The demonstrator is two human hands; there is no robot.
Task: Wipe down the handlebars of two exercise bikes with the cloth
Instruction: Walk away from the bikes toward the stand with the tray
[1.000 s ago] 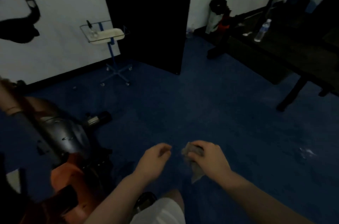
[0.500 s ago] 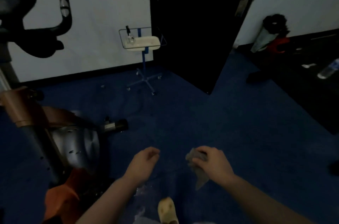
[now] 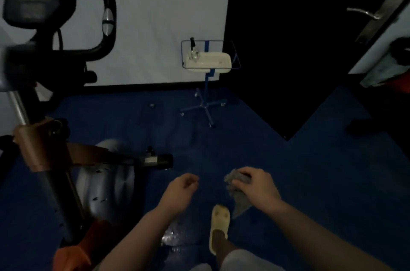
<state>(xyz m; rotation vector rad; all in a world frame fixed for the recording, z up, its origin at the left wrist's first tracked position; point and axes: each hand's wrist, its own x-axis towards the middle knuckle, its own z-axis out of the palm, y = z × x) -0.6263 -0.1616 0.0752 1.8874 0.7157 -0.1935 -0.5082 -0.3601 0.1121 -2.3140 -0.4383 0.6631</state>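
Cloth (image 3: pixel 238 193) bunched in right hand (image 3: pixel 258 188); bottle (image 3: pixel 193 52) in stand tray (image 3: pixel 208 64).

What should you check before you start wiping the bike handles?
1. Crumpled grey cloth held firmly: ok, the right hand is closed on it.
2. Left hand free to steady the bike: ok, it holds nothing.
3. Curved black handlebar of the exercise bike in sight: ok, at upper left.
4. Cloth touching the handlebar: not ok, the cloth is low and well apart from it.
5. Blue floor safe to step on: cannot tell, a shiny patch lies near the pale yellow slipper.
6. Second bike found: cannot tell, only one shows.
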